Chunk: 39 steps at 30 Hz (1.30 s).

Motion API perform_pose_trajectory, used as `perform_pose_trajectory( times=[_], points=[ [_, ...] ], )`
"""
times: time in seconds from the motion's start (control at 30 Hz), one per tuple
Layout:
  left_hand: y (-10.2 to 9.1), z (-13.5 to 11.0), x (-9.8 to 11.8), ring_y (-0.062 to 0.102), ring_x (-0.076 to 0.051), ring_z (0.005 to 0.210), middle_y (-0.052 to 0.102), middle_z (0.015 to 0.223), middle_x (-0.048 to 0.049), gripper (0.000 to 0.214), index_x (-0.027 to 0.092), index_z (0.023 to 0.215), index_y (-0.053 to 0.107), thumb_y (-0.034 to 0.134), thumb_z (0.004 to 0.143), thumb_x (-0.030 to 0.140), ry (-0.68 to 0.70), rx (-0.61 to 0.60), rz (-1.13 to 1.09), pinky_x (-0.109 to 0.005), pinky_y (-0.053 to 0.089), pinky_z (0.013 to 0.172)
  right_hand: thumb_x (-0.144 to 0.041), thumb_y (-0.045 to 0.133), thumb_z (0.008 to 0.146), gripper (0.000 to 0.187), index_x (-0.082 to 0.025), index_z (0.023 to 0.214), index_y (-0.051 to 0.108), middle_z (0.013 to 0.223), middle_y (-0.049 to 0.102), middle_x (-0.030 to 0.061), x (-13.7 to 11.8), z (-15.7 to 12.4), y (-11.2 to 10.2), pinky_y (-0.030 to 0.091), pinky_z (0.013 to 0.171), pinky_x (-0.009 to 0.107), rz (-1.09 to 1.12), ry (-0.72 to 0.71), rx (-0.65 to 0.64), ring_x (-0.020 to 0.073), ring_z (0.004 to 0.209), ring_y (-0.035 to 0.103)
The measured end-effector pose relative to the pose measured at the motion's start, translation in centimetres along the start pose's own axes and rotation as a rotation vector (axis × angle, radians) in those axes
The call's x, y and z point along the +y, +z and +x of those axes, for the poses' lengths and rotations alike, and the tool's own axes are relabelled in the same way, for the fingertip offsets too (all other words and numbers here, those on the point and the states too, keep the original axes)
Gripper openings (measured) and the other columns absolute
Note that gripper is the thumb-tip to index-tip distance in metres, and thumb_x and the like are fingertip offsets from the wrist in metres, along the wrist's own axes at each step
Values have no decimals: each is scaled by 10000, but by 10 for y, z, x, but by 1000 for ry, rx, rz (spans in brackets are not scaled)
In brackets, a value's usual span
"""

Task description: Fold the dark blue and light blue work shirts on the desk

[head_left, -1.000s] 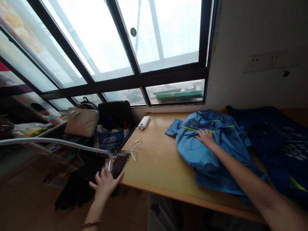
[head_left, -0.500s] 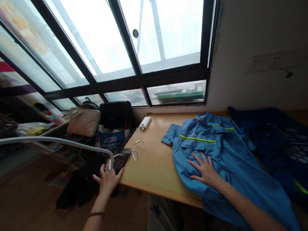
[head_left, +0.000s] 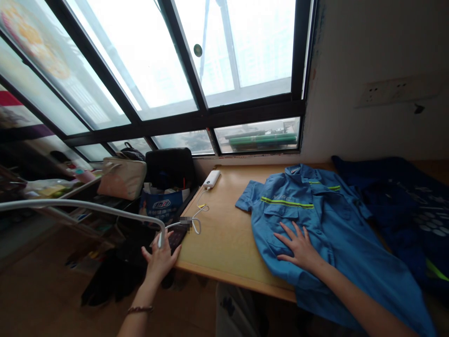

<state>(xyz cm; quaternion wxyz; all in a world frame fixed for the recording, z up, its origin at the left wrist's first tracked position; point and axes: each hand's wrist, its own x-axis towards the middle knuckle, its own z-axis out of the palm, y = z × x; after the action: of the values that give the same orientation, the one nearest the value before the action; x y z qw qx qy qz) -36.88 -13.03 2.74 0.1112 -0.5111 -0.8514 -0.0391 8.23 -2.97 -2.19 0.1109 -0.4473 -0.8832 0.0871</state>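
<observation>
A blue short-sleeved work shirt (head_left: 336, 243) with yellow-green reflective stripes lies spread on the wooden table (head_left: 224, 243). On its front, below the chest pocket, my right hand (head_left: 298, 245) rests flat with fingers spread. My left hand (head_left: 160, 255) is at the table's left edge, fingers apart, beside a dark patterned object (head_left: 177, 236). A white cable (head_left: 119, 210) crosses the view in front of that hand and hides part of its fingers. Nothing shows in the left hand's grip.
A white power bank (head_left: 212, 179) with a looped cord lies at the table's back left. Dark blue clothing (head_left: 396, 206) is piled right of the shirt. Left of the table stand a black chair (head_left: 170, 161), a blue printed bag (head_left: 161, 203) and a beige bag (head_left: 122, 178).
My left hand has shifted slightly to the right, and its fingers have moved a little. My right hand stays in place on the shirt.
</observation>
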Motion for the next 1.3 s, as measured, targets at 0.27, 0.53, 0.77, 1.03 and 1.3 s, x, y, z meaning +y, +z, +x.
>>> perform_pose_trajectory(
  times=[0.27, 0.53, 0.77, 1.03, 1.3],
  points=[
    [21, 3, -11, 198, -304, 1272, 362, 1356, -152, 630, 132, 1388, 145, 338, 831, 351, 21, -8, -40, -629, 59, 976, -693, 430, 717, 647, -423, 1300, 355, 1442, 219, 14, 1, 0, 1, 107, 948, 654, -7, -2, 0, 409, 1276, 127],
    [18, 7, -13, 173, -307, 1283, 318, 1376, -162, 651, 136, 1389, 138, 333, 820, 384, -11, -33, -77, -641, 56, 964, -690, 436, 718, 639, -426, 1295, 361, 1438, 227, 14, 2, 0, 2, 121, 941, 659, -11, -8, 17, 407, 1274, 135],
    [5, 3, -1, 238, -319, 1251, 392, 1324, -165, 649, 141, 1378, 193, 374, 792, 355, 6, 0, -93, -625, 88, 968, -682, 450, 716, 642, -420, 1296, 363, 1443, 213, 18, 2, -1, 2, 117, 937, 665, 3, -5, 7, 406, 1279, 119],
    [12, -7, 5, 378, -310, 1166, 492, 1195, -176, 465, 102, 1213, 425, 417, 800, 318, 131, 296, -228, -540, 224, 982, -647, 484, 722, 621, -382, 1279, 412, 1429, 253, 15, -1, -1, -5, 131, 961, 649, 36, -3, 19, 395, 1280, 142],
    [18, -104, 151, 360, -248, 1228, 454, 1275, -120, 468, 175, 1237, 428, 483, 790, 300, 591, 26, -563, -434, 315, 1007, -412, 425, 857, 447, -253, 1275, 416, 1324, 411, 45, -20, -73, -17, 346, 988, 401, 165, 118, 307, 234, 1228, 339]
  ],
)
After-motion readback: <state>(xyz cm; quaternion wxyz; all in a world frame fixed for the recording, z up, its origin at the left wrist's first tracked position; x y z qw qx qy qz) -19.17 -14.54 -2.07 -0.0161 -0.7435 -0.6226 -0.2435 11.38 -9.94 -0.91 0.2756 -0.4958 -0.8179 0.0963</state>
